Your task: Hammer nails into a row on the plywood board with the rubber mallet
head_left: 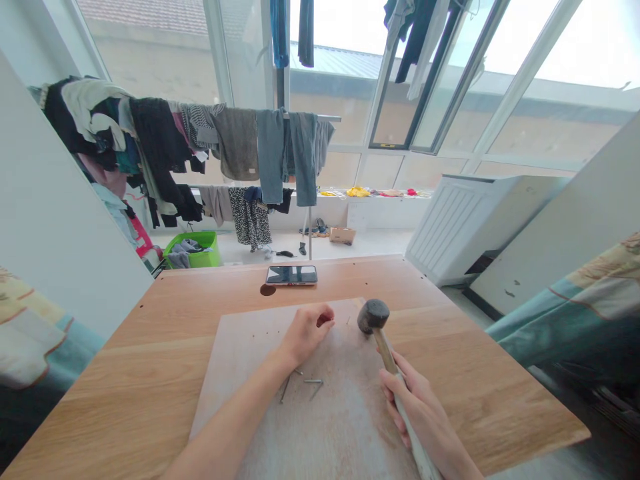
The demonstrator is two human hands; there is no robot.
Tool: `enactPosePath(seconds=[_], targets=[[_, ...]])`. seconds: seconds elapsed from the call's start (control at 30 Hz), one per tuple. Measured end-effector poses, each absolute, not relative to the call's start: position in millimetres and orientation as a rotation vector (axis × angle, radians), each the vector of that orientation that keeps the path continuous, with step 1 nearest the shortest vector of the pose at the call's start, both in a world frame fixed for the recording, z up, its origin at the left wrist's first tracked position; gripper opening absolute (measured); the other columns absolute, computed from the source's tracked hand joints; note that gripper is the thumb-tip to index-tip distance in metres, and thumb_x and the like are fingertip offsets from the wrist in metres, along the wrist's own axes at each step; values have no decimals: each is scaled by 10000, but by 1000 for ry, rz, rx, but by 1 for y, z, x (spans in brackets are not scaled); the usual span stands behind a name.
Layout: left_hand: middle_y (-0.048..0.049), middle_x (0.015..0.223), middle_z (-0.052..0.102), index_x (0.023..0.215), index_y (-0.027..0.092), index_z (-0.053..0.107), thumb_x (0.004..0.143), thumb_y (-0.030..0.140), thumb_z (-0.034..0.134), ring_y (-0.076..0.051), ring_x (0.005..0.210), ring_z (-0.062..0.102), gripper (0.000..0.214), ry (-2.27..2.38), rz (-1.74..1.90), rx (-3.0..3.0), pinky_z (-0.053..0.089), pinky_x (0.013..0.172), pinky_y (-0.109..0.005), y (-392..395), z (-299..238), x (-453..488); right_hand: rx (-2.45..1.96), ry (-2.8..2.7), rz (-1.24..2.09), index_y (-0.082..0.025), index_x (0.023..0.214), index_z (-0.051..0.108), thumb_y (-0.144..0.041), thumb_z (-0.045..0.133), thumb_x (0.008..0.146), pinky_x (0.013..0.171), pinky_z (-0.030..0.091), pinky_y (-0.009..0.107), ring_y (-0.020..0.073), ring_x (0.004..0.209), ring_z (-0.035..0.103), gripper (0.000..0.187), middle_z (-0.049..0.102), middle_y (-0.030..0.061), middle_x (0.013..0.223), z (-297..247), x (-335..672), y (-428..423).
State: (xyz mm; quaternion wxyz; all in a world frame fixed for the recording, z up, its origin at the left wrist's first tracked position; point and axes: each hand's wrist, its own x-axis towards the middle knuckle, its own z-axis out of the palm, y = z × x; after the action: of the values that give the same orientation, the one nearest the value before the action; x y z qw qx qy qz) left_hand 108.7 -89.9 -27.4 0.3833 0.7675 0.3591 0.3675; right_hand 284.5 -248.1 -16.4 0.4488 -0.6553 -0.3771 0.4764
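Observation:
My right hand [413,400] is wrapped round the pale wooden handle of a rubber mallet [374,316], whose black head is over the right edge of a whitish board [235,373]. Left of the mallet, my left hand [307,328] is curled above the board, thumb and fingertips pressed together. Whatever it may pinch is too small to make out. Several loose nails [285,390] lie on the board by my left forearm. A faint thin upright mark, perhaps a nail, shows between my left fingertips and the mallet head. Small dark dots mark the board's far left part.
The board lies on a wooden table [125,373]. A phone [291,275] lies near the far edge beside a dark round hole [268,290]. Beyond are a drying rack with clothes [240,143], a green basket [205,248] and a white ribbed cabinet [450,220].

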Motion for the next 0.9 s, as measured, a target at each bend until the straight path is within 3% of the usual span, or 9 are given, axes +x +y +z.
enactPosePath(seconds=[0.17,0.67,0.9], targets=[[-24,789,708,823,165,675,811,119,623,-168,747,674,70,908,926,1950,523,743,-266,-89,-28,107,-1575,-981,1226,-147,1432,428,-474,565,877,274,347,162,73,294,318,659,413,-144,433,-9,286,-250],[-10,773,695,824,171,663,808,104,599,-156,720,653,95,928,930,1976,502,709,-259,-89,-31,112,-1519,-1020,1207,-143,1374,453,-412,570,858,279,319,149,68,320,352,594,444,-134,495,14,274,-242],[-5,770,710,834,180,666,813,104,635,-155,723,661,85,933,940,1953,492,695,-251,-89,-32,114,-1472,-1097,1282,-133,1442,395,-426,534,889,277,322,150,88,299,325,641,412,-149,381,13,266,-237]])
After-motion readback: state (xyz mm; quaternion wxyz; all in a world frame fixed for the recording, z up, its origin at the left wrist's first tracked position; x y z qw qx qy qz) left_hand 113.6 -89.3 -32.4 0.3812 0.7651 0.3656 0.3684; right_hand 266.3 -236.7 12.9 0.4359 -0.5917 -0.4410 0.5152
